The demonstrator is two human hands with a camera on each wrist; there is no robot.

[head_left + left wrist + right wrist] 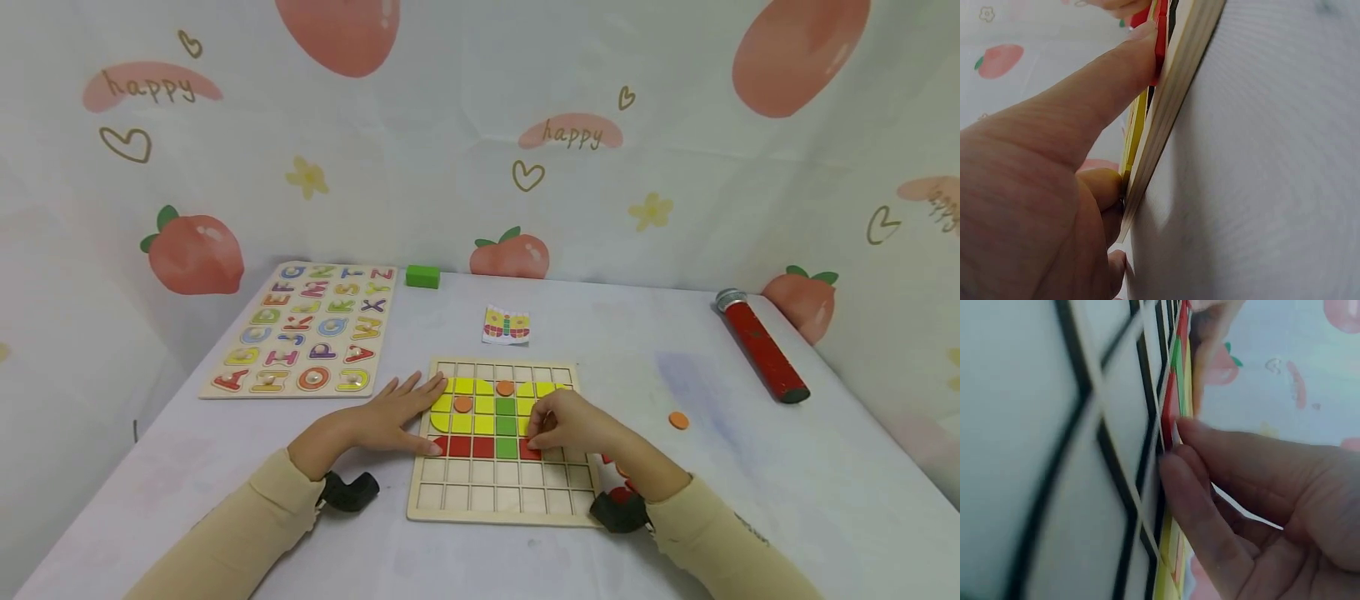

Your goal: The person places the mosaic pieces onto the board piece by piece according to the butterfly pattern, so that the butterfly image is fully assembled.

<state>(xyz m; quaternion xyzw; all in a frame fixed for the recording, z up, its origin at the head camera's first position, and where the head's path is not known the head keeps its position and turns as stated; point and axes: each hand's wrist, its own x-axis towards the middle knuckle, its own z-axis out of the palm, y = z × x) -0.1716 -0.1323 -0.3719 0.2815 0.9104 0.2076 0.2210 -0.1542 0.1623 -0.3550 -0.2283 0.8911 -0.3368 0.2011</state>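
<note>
A wooden grid board [502, 518] lies on the table, with yellow tiles [462, 423], a green column of tiles [506, 426] and a row of red tiles [483, 447] in its cells. Two orange discs [463, 405] are among them. My left hand [382, 414] spreads over the board's left side, its thumb pressing the rounded red end tile. My right hand [576, 425] pinches a red square tile [530, 451] just right of the green column, with fingertips low at that cell. In the right wrist view, thumb and finger [1194, 500] meet at the red tile's [1170, 406] edge.
A small pattern card [506, 325] lies behind the board. An alphabet puzzle [300, 333] and a green block [423, 277] are at back left. On the right are a red microphone [765, 350], a loose orange disc [678, 420] and red pieces [621, 494] partly behind the right wrist.
</note>
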